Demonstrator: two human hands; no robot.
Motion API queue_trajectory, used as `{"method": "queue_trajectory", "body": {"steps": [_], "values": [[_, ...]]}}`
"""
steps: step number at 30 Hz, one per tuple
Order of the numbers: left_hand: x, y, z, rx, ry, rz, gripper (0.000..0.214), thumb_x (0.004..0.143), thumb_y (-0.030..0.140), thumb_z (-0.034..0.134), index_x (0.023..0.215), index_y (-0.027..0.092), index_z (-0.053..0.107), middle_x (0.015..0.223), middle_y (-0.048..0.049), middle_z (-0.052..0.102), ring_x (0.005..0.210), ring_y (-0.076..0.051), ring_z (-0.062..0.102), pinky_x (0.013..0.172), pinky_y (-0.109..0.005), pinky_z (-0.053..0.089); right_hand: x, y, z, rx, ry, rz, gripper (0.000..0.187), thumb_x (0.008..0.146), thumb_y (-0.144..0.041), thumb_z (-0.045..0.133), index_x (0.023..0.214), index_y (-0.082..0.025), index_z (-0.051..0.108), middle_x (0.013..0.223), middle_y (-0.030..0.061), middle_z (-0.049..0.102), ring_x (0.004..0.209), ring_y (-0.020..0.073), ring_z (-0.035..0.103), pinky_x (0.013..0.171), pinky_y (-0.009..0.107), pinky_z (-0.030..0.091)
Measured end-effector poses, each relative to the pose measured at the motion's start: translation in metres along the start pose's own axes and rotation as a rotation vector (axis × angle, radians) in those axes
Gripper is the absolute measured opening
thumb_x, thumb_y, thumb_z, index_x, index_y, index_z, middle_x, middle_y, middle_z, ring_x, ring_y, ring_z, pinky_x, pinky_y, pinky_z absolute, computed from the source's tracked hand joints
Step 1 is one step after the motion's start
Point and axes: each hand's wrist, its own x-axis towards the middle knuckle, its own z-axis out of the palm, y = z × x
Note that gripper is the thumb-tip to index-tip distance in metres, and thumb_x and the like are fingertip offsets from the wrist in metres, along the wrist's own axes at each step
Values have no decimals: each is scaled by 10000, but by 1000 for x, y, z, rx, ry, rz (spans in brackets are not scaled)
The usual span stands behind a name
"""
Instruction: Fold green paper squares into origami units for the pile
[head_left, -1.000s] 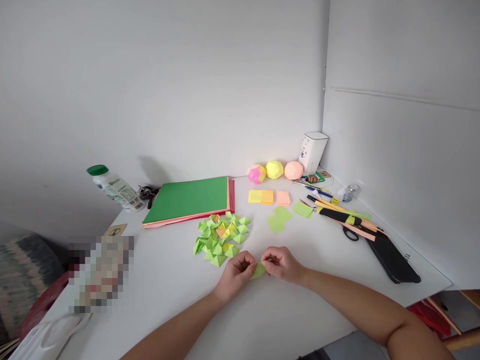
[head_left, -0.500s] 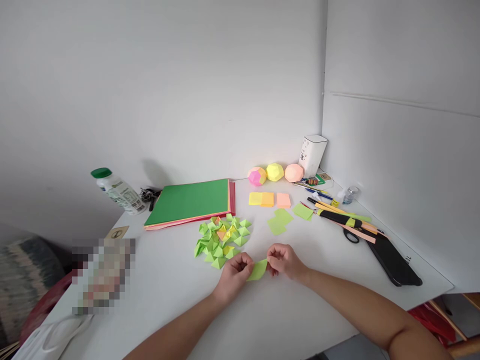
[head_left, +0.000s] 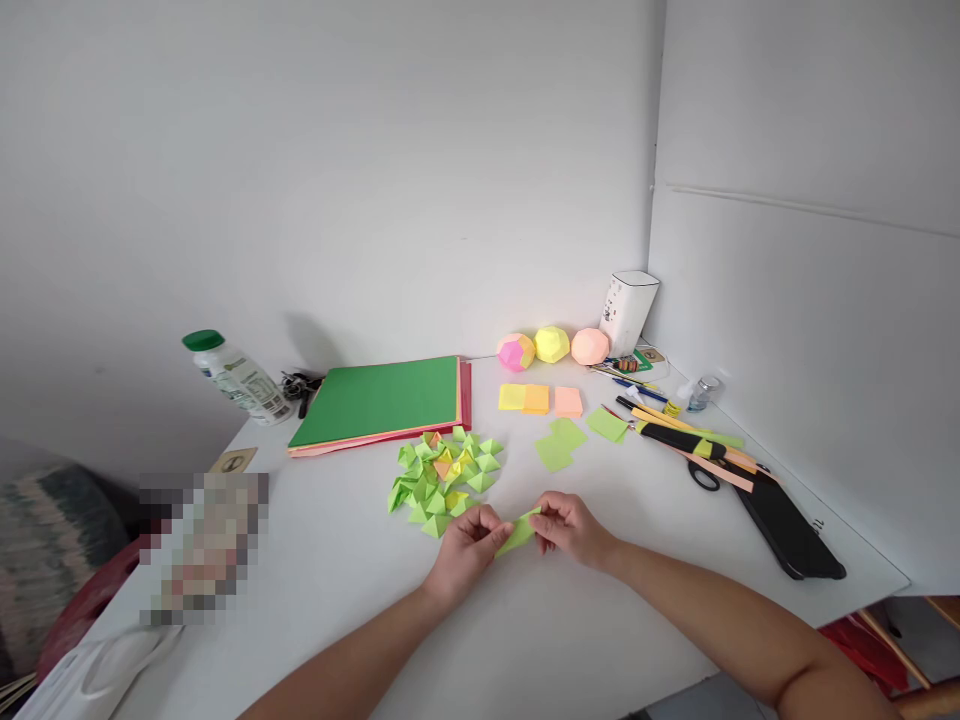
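Note:
A light green sticky note (head_left: 517, 533) is stretched between my two hands above the near part of the table. My left hand (head_left: 474, 545) pinches its left end between thumb and fingers. At the other end, the thumb and fingers of my right hand (head_left: 568, 527) are closed on the note. Just beyond my left hand lies a heap of folded paper pieces (head_left: 442, 478), mostly green with some yellow and orange. Loose flat green notes (head_left: 559, 445) lie beyond my right hand.
Yellow, orange and pink sticky pads (head_left: 535, 399) sit before three faceted paper balls (head_left: 552, 345). A green-topped paper stack (head_left: 382, 395) lies back left, near a white bottle (head_left: 238, 378). At right are a cutter (head_left: 679, 438), scissors (head_left: 703, 475) and a black case (head_left: 787, 530).
The green note now shows as a narrower strip between my hands, its near edge turned up. My hands have barely moved.

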Motion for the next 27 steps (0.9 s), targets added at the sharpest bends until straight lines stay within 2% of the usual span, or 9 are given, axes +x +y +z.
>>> {"method": "queue_trajectory", "body": {"steps": [6, 9, 11, 13, 17, 20, 23, 27], "values": [[0, -5, -1, 63, -47, 65, 394, 716, 424, 656, 585, 179, 376, 533, 77, 347, 445, -52, 273, 428, -191, 223, 1, 0, -2, -15, -8, 22, 283, 809, -431, 557, 753, -163, 482, 525, -44, 507, 480, 93, 491, 492, 220, 388], [-5, -1, 0, 110, -153, 154, 381, 756, 433, 611, 591, 176, 382, 598, 46, 393, 509, -73, 338, 478, -204, 291, 2, 0, -3, -11, -28, 5, 268, 784, -410, 599, 766, -156, 514, 555, -40, 503, 498, 91, 480, 483, 214, 367], [-8, 4, 1, 121, -246, 179, 393, 834, 482, 468, 603, 174, 388, 660, 16, 430, 550, -90, 385, 522, -223, 334, 2, -1, -3, -14, -44, -13, 258, 780, -399, 607, 750, -150, 548, 569, -36, 490, 507, 85, 450, 481, 213, 352], [-10, 8, 3, 147, -265, 165, 395, 875, 486, 372, 644, 170, 423, 642, 19, 425, 550, -95, 380, 536, -229, 326, 2, -2, -2, -28, -61, -35, 252, 786, -390, 605, 731, -145, 580, 573, -35, 474, 505, 79, 413, 478, 214, 334], [-9, 8, 4, 164, -246, 91, 315, 842, 471, 466, 740, 173, 446, 621, 40, 416, 551, -94, 345, 527, -215, 289, 2, -5, -1, -96, -44, -121, 221, 784, -363, 617, 748, -147, 649, 638, 0, 544, 562, 97, 454, 524, 233, 368], [-8, 8, 4, 172, -308, 82, 338, 842, 486, 452, 723, 170, 453, 608, 37, 424, 543, -93, 349, 527, -216, 289, 3, -5, -1, -137, -34, -179, 189, 786, -343, 621, 796, -166, 688, 713, 31, 600, 633, 122, 520, 583, 252, 416], [-7, 8, 3, 150, -355, 82, 349, 844, 480, 451, 691, 166, 451, 632, 19, 449, 566, -98, 378, 554, -225, 319, 3, -2, -2, -148, -35, -226, 165, 793, -327, 620, 827, -189, 703, 716, 34, 602, 636, 124, 535, 587, 253, 434], [-7, 6, 4, 76, -327, 31, 298, 800, 441, 550, 728, 169, 453, 645, 26, 439, 564, -89, 365, 546, -217, 319, 4, 3, -3, -145, -36, -267, 139, 790, -306, 629, 835, -207, 716, 717, 31, 575, 618, 114, 520, 566, 245, 431]]}}
